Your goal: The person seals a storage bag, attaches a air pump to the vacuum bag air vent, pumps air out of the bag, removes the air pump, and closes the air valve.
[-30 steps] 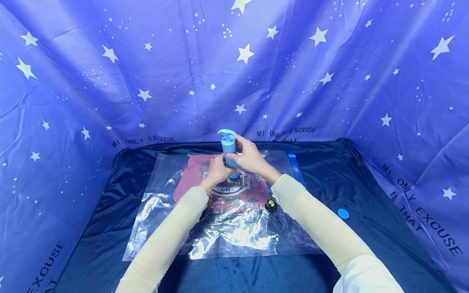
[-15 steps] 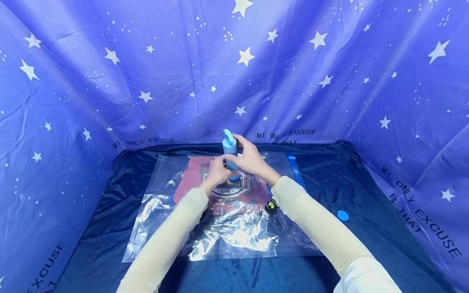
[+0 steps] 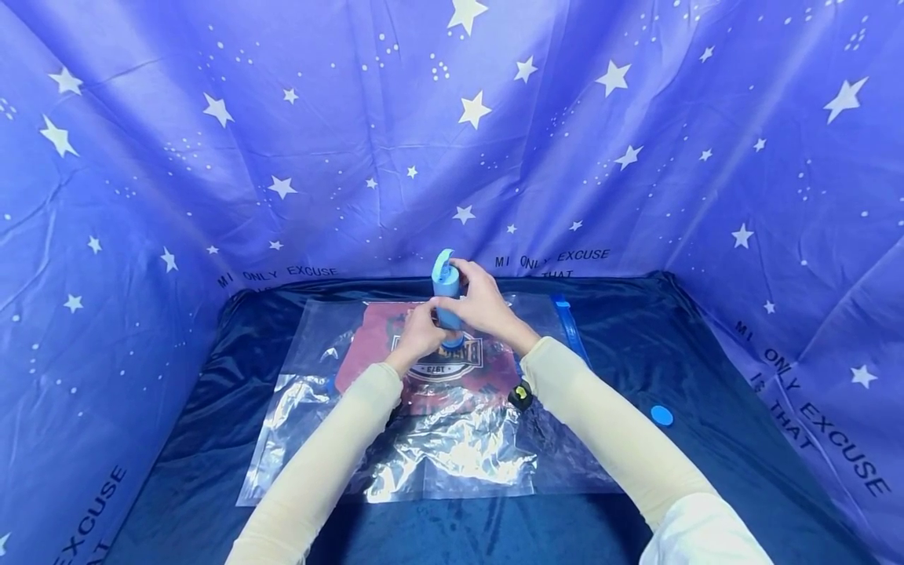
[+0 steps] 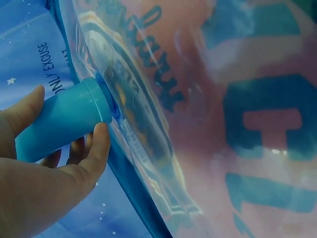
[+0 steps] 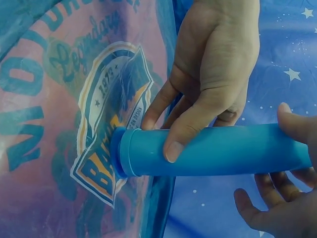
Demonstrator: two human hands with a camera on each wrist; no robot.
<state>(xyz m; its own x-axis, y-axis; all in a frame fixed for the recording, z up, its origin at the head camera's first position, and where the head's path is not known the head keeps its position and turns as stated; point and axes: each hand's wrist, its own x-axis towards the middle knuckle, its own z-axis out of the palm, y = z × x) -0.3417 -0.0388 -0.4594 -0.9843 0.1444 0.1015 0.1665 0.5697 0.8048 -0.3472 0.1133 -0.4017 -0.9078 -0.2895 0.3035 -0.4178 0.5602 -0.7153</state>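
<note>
A blue hand pump (image 3: 446, 289) stands upright on the blue valve (image 3: 453, 343) of a clear plastic storage bag (image 3: 452, 463). Inside the bag lies a folded red garment (image 3: 363, 337) with a printed badge. My left hand (image 3: 421, 329) grips the pump's lower barrel; in the left wrist view, its fingertips (image 4: 101, 134) lie near the base rim. Higher up, my right hand (image 3: 485, 302) holds the barrel just under the curved top handle (image 3: 444, 260). The right wrist view has the pump base (image 5: 130, 152) against the bag and both hands around the barrel.
A blue disc (image 3: 661, 415) lies on the dark blue cloth (image 3: 706, 471) to the right. The bag's blue zip strip (image 3: 570, 326) runs along its right side. Star-patterned curtains (image 3: 395, 118) enclose the back and sides. A black device (image 3: 521, 395) hangs by the right forearm.
The pump's top handle has turned from pointing left to lying nearly front to back. The pump top has shifted slightly right. Both hands have kept their hold; the bag is still.
</note>
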